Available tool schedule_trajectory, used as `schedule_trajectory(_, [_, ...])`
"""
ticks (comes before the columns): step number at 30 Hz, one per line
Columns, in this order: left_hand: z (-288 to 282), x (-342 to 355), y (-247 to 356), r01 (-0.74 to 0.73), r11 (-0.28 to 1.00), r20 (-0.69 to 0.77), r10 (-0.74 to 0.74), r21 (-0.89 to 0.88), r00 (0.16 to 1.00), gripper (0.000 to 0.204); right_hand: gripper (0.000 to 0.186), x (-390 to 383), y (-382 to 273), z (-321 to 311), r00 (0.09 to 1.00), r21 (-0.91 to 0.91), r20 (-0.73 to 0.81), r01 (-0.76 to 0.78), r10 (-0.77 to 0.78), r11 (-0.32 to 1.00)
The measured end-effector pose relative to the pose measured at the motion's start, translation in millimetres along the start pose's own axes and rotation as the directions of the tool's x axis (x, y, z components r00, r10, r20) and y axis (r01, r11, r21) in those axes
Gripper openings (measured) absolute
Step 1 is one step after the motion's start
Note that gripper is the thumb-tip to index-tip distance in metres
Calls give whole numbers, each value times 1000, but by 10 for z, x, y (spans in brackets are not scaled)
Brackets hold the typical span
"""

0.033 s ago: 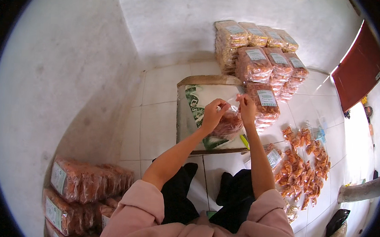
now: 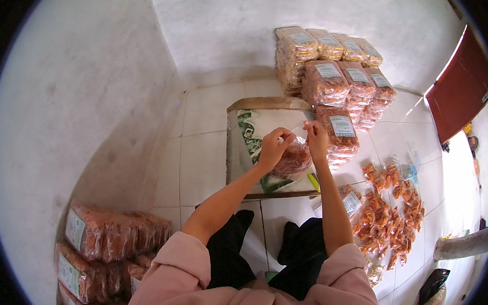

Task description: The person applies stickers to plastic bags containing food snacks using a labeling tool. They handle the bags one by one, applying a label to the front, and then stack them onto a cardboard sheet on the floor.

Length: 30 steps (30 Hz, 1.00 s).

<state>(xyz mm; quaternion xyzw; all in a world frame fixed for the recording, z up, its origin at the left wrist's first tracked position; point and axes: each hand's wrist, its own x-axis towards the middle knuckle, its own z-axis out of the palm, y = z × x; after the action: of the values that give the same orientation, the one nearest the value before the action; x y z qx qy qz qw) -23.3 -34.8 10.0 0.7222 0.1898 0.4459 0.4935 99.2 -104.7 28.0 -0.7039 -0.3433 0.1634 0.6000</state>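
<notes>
On a low table (image 2: 237, 177), a clear plastic bag (image 2: 292, 161) of reddish-brown snack pieces sits on a white plastic sheet with a green print (image 2: 249, 135). My left hand (image 2: 276, 147) pinches the bag's upper edge on the left. Beside it, my right hand (image 2: 317, 138) is closed on the edge at the right, its fingers raised close to the left hand's. Clear film shows between the two hands. A yellow-green tool (image 2: 313, 182), its kind unclear, lies at the table's right edge under my right forearm.
Stacked packs of reddish snacks (image 2: 342, 127) touch the table's far right side, with pale yellow packs (image 2: 299, 45) behind. More packs (image 2: 113, 234) are piled at lower left. Small filled bags (image 2: 389, 215) cover the floor at right. A red door (image 2: 461, 89) stands beyond.
</notes>
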Motion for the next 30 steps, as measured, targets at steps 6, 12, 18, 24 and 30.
schedule_trajectory(6, [22,22,-6,101,994,36,-100,-36,994,18,15,24,43,-296,782,-146,-495,355,-379,923])
schedule_trajectory(12, [1,69,-47,106,994,-8,-106,7,994,20,13,-468,-236,-259,816,-312,-285,417,-503,853])
schedule_trajectory(18, [113,97,-105,122,992,-154,-123,-19,980,18,40,-402,34,-141,871,-447,-168,350,-462,823])
schedule_trajectory(24, [-38,173,-78,369,922,-336,-385,-115,860,17,56,-486,71,247,835,-336,154,548,-529,766])
schedule_trajectory(30, [-146,99,69,322,943,-170,-331,-80,928,19,64,-537,84,500,844,-353,134,530,-519,771])
